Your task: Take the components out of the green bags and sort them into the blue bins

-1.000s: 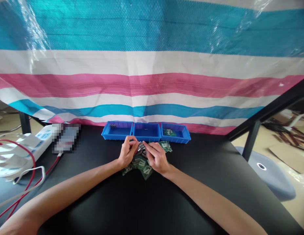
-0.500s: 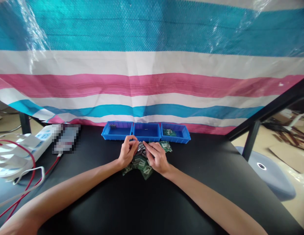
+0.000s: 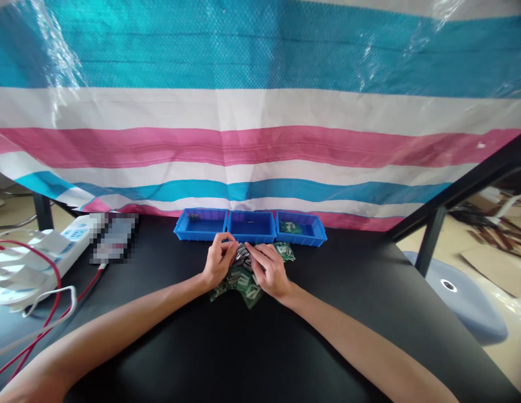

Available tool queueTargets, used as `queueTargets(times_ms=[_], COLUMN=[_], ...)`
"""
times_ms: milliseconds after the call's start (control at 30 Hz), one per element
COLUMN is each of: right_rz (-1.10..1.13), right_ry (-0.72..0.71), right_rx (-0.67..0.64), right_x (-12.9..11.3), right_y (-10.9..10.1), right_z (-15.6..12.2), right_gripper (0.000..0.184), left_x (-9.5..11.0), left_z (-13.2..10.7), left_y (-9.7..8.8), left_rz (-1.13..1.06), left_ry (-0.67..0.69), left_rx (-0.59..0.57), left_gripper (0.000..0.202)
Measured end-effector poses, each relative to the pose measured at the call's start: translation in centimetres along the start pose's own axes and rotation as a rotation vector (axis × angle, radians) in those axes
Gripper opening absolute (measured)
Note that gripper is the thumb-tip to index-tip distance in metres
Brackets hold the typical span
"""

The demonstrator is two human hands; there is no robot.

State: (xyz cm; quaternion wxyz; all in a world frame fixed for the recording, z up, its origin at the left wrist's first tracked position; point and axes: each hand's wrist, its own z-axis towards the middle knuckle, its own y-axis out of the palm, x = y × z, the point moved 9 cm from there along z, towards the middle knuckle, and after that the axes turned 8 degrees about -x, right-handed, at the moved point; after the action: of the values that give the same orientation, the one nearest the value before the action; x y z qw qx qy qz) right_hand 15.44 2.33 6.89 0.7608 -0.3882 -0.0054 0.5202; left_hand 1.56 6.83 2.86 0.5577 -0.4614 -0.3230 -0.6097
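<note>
A heap of small green packets or boards with silvery strips lies on the black table beneath my hands. On top of the heap sit small grey metal pieces, between the fingertips of both hands. My left hand is curled at the left of the heap, its thumb and index finger drawn together; what they pinch, if anything, is too small to make out. From the right, my right hand reaches over the heap with bent fingers close together at the metal pieces. Whatever its fingertips hold is hidden.
Behind the hands stand three blue bins: the left bin with small metal rings, the middle bin with a tiny piece, the right bin with green items. A power strip and cables lie left. A striped sheet hangs behind.
</note>
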Motion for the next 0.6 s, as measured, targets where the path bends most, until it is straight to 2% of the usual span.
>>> queueTargets(times_ms=[600], right_rz=[0.027], right_ry=[0.009], right_rx=[-0.031], right_x=[-0.05], right_y=[0.16], right_z=[0.18], right_gripper=[0.045], left_x=[-0.37], left_z=[-0.11], left_y=[0.07], left_rz=[0.008], left_ry=[-0.014], left_rx=[-0.012], left_gripper=[0.020])
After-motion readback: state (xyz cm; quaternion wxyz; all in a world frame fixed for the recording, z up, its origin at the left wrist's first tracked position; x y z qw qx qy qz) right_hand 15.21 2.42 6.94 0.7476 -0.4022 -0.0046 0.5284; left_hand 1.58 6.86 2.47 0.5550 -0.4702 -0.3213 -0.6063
